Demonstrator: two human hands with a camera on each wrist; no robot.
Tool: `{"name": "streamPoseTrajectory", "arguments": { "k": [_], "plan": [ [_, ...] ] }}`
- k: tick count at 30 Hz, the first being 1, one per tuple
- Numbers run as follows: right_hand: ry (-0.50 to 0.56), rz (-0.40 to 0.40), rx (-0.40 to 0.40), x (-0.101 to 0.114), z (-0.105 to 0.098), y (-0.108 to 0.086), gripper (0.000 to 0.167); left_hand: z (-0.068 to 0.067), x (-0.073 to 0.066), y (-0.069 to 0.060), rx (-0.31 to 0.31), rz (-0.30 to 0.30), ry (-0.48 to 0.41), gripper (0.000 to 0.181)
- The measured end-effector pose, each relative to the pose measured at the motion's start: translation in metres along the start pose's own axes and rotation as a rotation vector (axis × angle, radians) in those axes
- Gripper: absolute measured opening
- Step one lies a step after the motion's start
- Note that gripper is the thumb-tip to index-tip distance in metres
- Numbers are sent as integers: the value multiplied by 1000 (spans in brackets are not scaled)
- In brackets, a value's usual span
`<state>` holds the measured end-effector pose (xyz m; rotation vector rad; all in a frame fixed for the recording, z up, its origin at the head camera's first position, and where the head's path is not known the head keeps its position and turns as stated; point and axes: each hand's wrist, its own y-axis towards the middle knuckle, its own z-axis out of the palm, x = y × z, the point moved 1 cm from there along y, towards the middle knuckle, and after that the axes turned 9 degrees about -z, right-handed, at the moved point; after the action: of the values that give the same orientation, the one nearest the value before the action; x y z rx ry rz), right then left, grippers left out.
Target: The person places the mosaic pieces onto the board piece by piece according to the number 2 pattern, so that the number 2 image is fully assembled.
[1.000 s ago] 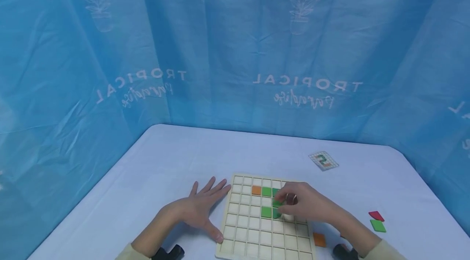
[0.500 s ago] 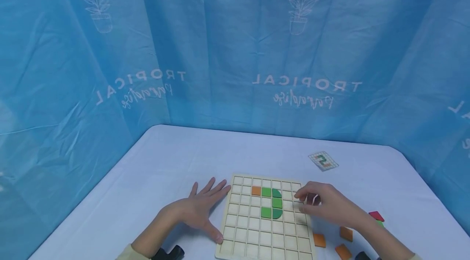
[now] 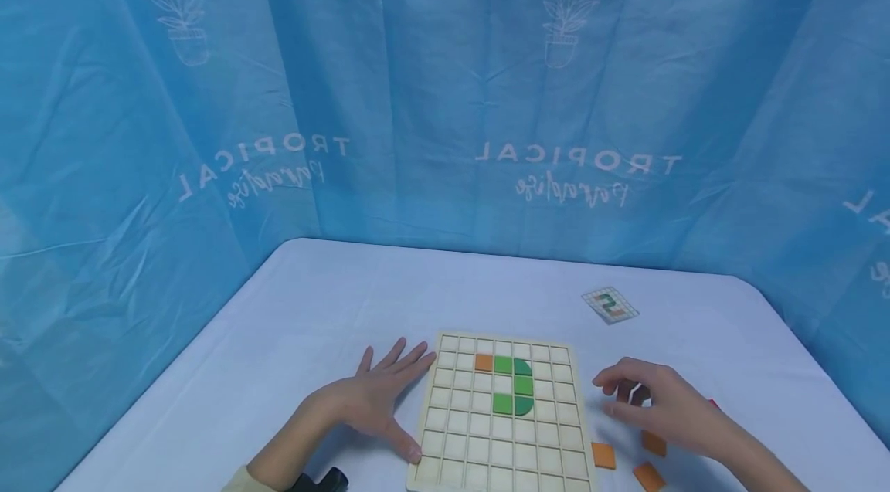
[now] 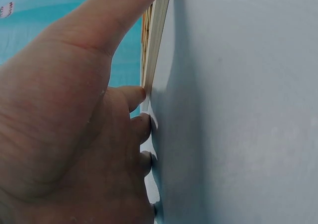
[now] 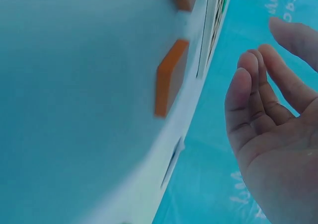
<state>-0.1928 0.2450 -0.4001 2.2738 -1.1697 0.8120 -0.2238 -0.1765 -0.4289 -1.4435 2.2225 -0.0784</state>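
Observation:
A pale wooden grid board lies on the table. My left hand is spread flat beside it, thumb and fingertips touching its left edge; the left wrist view shows the hand against the board's side. Set in the board's cells are an orange square tile, several green square tiles and dark green rounded tiles. To the board's right, my right hand hovers over the table with loosely bent fingers and nothing between them. Orange square tiles lie below it.
A card with a printed grid pattern lies beyond the board. A red piece is mostly hidden behind the right hand. Blue curtains hang around the white table.
My right hand has drawn away from the dark green and green tiles on the board, moving right to beside the loose orange tiles. The left hand has stayed at the board's edge.

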Motion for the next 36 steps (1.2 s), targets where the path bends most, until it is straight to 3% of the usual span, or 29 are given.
{"name": "streamPoseTrajectory", "arguments": {
  "k": [11,17,24,36],
  "plan": [
    [-40,112,-35,-13,-16,-22,30,-3,-2,-1,-1,-10,-5,129],
    [-86,223,-36,-23,-22,-37,34,-2,-2,-1,7,-6,-11,128],
    [-125,233,-63,-36,-31,-53,32,-2,-4,-1,6,-11,-9,128],
    [-139,349,-100,-49,-48,-67,40,-2,-4,-1,8,-20,-3,128]
  ]
}}
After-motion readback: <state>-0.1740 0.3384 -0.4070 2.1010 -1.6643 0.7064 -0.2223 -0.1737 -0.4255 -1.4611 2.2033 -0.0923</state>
